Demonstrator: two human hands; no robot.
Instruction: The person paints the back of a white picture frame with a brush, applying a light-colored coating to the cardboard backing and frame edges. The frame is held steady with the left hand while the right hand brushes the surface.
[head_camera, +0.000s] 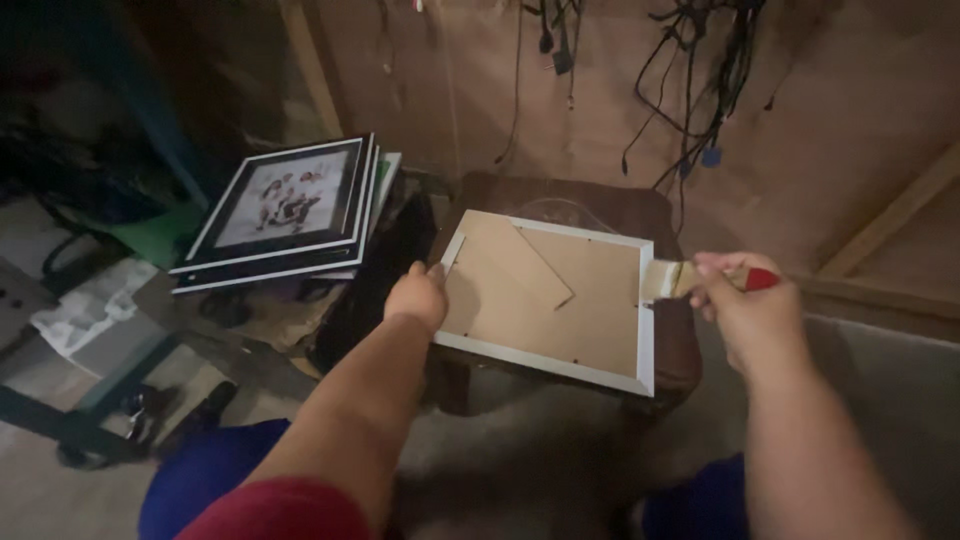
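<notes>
R hand (750, 305) gripping paintbrush (690, 278) at frame (548, 298) edge; L hand (418, 296) holds frame.

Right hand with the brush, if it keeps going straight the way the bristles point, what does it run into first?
The right hand aims the paintbrush leftward, its bristles already at the right edge of the white picture frame. So it would probably meet that frame's rim first, then its brown backing board, though the height above is unclear.

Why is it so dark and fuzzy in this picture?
In the head view the light is dim: corners sink into shadow, the hanging cables are soft, and the stacked photo frames look grainy. The picture frame back, the left hand and the right hand with the paintbrush are brightest.
</notes>
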